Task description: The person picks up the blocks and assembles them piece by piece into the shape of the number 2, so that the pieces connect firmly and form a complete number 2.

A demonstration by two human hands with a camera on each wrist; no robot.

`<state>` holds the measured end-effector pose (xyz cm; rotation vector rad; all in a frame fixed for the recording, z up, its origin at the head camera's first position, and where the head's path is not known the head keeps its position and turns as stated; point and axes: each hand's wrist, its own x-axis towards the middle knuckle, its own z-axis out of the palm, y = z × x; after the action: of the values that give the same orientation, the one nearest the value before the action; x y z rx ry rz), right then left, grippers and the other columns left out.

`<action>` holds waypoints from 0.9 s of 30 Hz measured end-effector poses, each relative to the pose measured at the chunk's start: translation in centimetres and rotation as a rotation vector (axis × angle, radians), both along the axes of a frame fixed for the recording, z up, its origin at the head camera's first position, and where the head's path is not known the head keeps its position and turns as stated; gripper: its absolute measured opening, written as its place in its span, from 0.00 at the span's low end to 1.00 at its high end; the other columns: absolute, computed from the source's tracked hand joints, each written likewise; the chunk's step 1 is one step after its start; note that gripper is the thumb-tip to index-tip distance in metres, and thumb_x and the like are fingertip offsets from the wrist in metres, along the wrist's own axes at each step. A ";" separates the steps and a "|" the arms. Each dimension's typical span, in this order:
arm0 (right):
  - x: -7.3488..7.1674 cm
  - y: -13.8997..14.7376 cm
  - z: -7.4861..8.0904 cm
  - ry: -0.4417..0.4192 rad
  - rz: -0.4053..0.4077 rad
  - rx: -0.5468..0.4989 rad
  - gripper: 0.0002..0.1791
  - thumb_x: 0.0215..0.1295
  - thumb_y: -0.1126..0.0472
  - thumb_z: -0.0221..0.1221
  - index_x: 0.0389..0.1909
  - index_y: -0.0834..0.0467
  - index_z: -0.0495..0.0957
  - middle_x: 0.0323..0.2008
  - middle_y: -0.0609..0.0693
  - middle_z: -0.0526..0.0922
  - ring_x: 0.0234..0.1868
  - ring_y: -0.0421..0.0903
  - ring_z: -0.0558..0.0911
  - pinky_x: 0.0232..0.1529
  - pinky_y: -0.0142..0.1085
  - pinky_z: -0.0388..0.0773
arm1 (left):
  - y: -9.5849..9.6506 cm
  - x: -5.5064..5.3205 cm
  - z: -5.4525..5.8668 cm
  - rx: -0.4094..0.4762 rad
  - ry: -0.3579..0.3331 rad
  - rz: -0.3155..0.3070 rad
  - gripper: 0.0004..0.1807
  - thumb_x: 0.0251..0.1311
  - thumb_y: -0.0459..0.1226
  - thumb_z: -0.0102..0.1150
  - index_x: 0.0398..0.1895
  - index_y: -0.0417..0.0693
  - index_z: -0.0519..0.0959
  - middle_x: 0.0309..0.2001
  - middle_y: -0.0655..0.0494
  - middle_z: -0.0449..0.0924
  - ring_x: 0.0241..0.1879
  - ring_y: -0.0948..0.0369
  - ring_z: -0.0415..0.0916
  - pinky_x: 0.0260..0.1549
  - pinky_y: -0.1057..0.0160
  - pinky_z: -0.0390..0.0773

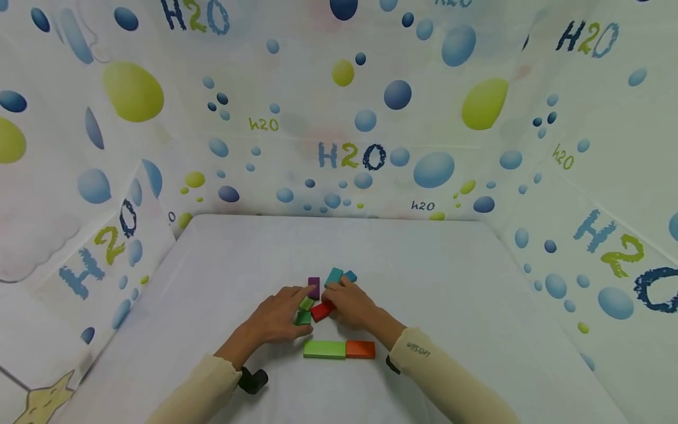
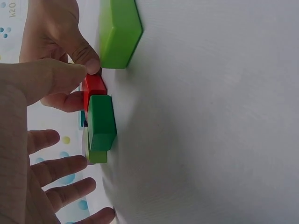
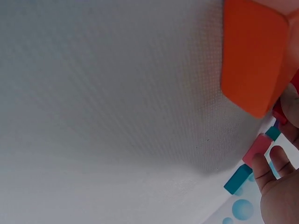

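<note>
My left hand (image 1: 281, 315) rests beside a small cluster of wooden blocks, its fingers spread and fairly straight along the far side. Next to its fingers lie a light green block (image 1: 306, 304) and a dark green block (image 1: 303, 318). My right hand (image 1: 352, 303) pinches a red block (image 1: 320, 311) between thumb and fingers; the left wrist view shows this red block (image 2: 95, 86) right up against the dark green one (image 2: 102, 119). Behind the hands, a purple block (image 1: 314, 287) and a teal block (image 1: 333, 277) lie on the table.
Nearer to me, a long light green block (image 1: 324, 350) and an orange block (image 1: 360, 350) lie end to end on the white table (image 1: 434, 265). A blue block (image 1: 350, 275) sits past my right fingers. A pinkish-red block (image 3: 257, 150) shows in the right wrist view. Patterned cloth walls surround the table.
</note>
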<state>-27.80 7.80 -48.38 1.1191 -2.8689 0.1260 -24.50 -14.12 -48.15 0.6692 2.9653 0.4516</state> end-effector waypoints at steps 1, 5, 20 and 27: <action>0.1 0.0 0.0 -0.001 0.000 0.002 0.18 0.64 0.55 0.70 0.54 0.48 0.82 0.46 0.42 0.81 0.47 0.43 0.68 0.46 0.29 0.72 | -0.1 0.1 0.0 -0.002 0.000 0.000 0.48 0.55 0.57 0.68 0.78 0.57 0.61 0.71 0.52 0.68 0.71 0.49 0.64 0.64 0.39 0.69; 0.4 0.2 0.3 -0.005 0.003 -0.002 0.19 0.63 0.55 0.70 0.54 0.48 0.82 0.49 0.43 0.81 0.47 0.43 0.68 0.46 0.29 0.72 | -0.3 0.3 0.1 -0.007 -0.002 0.003 0.48 0.55 0.57 0.68 0.78 0.57 0.61 0.71 0.51 0.68 0.70 0.49 0.64 0.63 0.38 0.69; 1.8 1.2 -0.2 -0.053 0.033 -0.074 0.19 0.63 0.55 0.70 0.54 0.50 0.82 0.49 0.43 0.81 0.55 0.44 0.70 0.54 0.32 0.77 | -0.1 2.2 0.6 -0.028 0.040 -0.054 0.48 0.55 0.58 0.67 0.78 0.58 0.61 0.71 0.53 0.69 0.69 0.51 0.65 0.61 0.38 0.71; 2.1 1.8 -0.8 -0.067 0.049 -0.074 0.19 0.63 0.53 0.71 0.53 0.50 0.81 0.47 0.42 0.80 0.52 0.42 0.69 0.50 0.31 0.76 | -0.3 3.2 0.8 -0.018 0.073 -0.086 0.47 0.55 0.57 0.67 0.78 0.57 0.62 0.71 0.53 0.69 0.69 0.52 0.66 0.61 0.40 0.72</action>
<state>-25.71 9.63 -49.16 1.1943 -2.8690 0.2755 -21.31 -14.46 -47.35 0.8248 2.9899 0.4012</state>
